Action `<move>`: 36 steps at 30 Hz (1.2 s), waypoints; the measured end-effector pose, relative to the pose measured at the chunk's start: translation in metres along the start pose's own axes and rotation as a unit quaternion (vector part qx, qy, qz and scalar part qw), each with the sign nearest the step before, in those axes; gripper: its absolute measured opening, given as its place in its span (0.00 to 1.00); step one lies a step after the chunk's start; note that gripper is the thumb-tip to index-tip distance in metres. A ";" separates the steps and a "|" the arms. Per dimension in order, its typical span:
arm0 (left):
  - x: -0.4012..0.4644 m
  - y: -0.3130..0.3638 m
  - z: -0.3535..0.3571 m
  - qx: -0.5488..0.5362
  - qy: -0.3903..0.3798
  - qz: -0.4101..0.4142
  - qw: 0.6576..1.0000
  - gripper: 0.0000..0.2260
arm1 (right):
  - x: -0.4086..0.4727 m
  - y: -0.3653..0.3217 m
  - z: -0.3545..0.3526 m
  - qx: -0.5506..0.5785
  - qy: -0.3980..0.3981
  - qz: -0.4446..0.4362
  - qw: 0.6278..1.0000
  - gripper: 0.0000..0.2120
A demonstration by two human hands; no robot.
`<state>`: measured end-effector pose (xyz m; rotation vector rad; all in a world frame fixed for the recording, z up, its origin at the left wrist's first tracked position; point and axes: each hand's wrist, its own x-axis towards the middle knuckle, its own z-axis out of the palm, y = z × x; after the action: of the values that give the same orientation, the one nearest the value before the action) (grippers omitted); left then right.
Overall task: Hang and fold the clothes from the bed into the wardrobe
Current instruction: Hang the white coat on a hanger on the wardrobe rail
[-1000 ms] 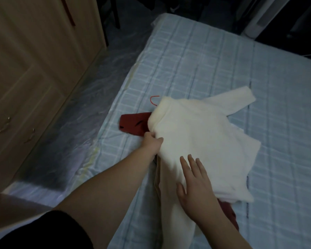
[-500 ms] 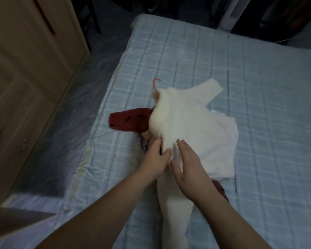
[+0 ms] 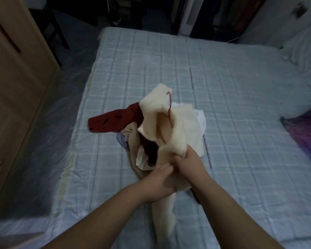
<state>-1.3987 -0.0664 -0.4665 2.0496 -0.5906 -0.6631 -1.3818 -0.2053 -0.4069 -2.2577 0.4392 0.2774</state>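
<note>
Both hands lift a cream sweater (image 3: 171, 126) off the checked bed (image 3: 223, 78), gathering it to hang or fold. The left hand (image 3: 158, 184) and right hand (image 3: 188, 164) clench its lower fabric; the sweater rises toward twelve o'clock, red hanger hook (image 3: 170, 108) showing. Next, free it from the dark red garment (image 3: 113, 121) beneath.

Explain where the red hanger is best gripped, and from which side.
Judging by its pose, take the hanger at its hook, from above: only the hook stands clear of the cream top; the rest is buried in cloth.
</note>
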 end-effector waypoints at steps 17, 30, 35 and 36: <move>-0.038 0.126 -0.084 0.099 0.280 0.057 0.953 0.24 | -0.127 -0.007 -0.155 -0.017 0.207 -0.127 0.970 0.15; -0.169 0.285 -0.062 0.233 0.241 0.105 0.936 0.22 | -0.292 0.035 -0.291 0.036 0.154 -0.370 0.915 0.30; -0.223 0.312 -0.019 0.208 0.318 0.107 0.919 0.21 | -0.322 0.042 -0.300 -0.062 0.116 -0.398 0.908 0.33; -0.236 0.315 -0.014 0.188 0.326 0.102 0.921 0.22 | -0.326 0.038 -0.296 -0.092 0.109 -0.405 0.903 0.31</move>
<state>-1.6156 -0.0684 -0.1378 2.3399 -0.5442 0.2907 -1.6784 -0.3795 -0.1297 -2.4491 -0.4537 -0.3820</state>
